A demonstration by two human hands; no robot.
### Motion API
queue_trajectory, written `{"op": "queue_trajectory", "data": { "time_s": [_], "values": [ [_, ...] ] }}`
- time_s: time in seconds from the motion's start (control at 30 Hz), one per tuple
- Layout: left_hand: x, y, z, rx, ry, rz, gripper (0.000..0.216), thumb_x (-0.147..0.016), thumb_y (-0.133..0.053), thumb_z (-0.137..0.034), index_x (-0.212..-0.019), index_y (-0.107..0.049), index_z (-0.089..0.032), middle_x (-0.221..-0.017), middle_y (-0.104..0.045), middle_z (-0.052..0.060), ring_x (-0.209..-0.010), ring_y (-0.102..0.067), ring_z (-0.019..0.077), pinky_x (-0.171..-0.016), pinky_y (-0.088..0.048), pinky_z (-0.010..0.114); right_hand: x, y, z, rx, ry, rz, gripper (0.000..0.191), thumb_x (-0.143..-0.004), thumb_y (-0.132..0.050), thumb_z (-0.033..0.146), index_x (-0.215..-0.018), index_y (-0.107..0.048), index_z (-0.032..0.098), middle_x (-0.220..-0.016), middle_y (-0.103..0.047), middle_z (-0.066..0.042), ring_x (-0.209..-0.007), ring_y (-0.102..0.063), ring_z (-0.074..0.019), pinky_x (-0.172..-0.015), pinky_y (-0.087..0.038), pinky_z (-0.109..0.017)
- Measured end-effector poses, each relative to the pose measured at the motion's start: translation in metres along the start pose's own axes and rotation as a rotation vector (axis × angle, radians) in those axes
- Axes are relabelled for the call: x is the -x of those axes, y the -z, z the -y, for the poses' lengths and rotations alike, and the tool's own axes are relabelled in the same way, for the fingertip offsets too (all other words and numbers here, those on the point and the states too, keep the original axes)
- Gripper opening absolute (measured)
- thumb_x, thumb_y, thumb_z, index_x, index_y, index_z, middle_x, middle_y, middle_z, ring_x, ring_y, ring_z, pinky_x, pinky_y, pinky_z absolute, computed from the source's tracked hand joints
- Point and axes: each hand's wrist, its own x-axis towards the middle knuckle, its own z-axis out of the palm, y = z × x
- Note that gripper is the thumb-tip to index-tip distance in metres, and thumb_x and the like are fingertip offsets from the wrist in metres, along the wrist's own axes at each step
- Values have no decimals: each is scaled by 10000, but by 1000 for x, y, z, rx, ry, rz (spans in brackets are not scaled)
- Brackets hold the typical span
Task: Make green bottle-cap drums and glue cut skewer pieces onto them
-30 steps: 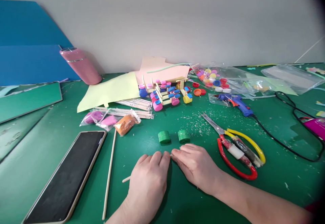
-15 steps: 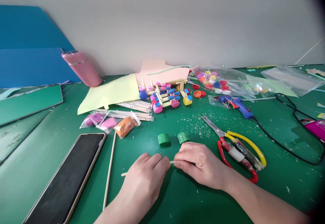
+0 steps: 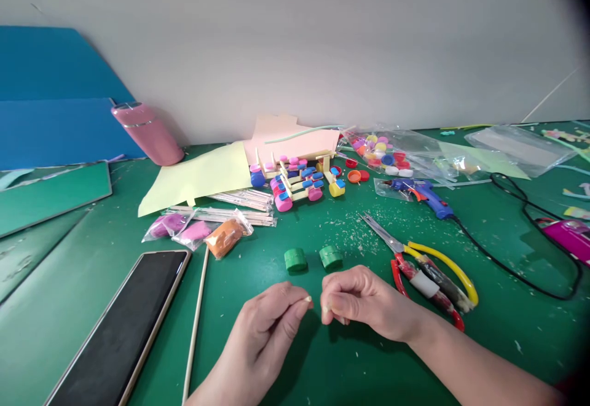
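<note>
My left hand (image 3: 271, 332) is closed in a pinch on a thin pale wooden stick (image 3: 308, 299); only a rough short end shows at the fingertips. A small gap to the right, my right hand (image 3: 359, 301) is closed on another pale stick piece (image 3: 327, 309), mostly hidden by the fingers. Just beyond the hands stand two green caps (image 3: 295, 261), apart from each other and touched by neither hand. Red-and-yellow-handled scissors (image 3: 419, 271) lie right of my right hand, blades pointing away. A long wooden stick (image 3: 196, 326) lies left of my left hand.
A phone (image 3: 124, 326) lies at left, near bagged clay (image 3: 224, 238) and bundled sticks (image 3: 230, 215). Several small stick-and-cap pieces (image 3: 299, 185) stand at the back. A blue glue gun (image 3: 424, 194) with a black cord is at right. A pink bottle (image 3: 147, 134) leans behind.
The stick that spanned both hands is now in separate pieces, one in each hand. My hands have turned and moved slightly apart. The view has shifted a little.
</note>
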Motion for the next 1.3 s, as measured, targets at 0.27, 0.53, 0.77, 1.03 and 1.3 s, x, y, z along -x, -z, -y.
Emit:
{"op": "queue_trajectory", "data": {
  "time_s": [0.27,0.53,0.77,1.03,1.3],
  "values": [
    [1,-3,6,110,155,-75,156,-841,-505,-259,-747,-602,-181,-637,-551,-8,-545,-479,111,-489,-382,194,-2,-1,-6,-130,31,-193,247,-862,-551,389,-770,-621,171,-620,-436,38,-565,-388,-87,-540,-321,-219],
    [1,-13,2,260,206,-115,183,-775,-581,-299,-670,-631,-158,-563,-513,-6,-498,-411,111,-451,-339,201,-7,-16,-6,-101,119,-227,142,-828,-610,300,-858,-700,194,-722,-578,6,-672,-538,-104,-635,-422,-216],
    [-3,-12,0,318,223,-103,280,-803,-539,-303,-571,-595,-158,-501,-532,4,-484,-452,120,-472,-350,203,-7,-17,-6,194,170,-247,225,-859,-552,327,-998,-679,204,-785,-555,-10,-683,-521,-117,-627,-440,-234],
    [0,-7,-1,448,326,-184,287,-775,-576,-429,-754,-660,-155,-456,-460,-31,-448,-403,105,-467,-324,215,46,27,12,793,130,-762,153,-886,-476,291,-971,-586,229,-881,-584,-40,-752,-563,-161,-667,-466,-260],
    [0,-8,1,687,481,-113,357,-749,-593,-485,-679,-634,-138,-503,-554,9,-453,-312,77,-430,-224,216,115,61,-30,1117,-274,-816,411,-836,-470,375,-1213,-393,232,-1252,-458,-101,-1118,-488,-257,-885,-457,-368]
  ]
}}
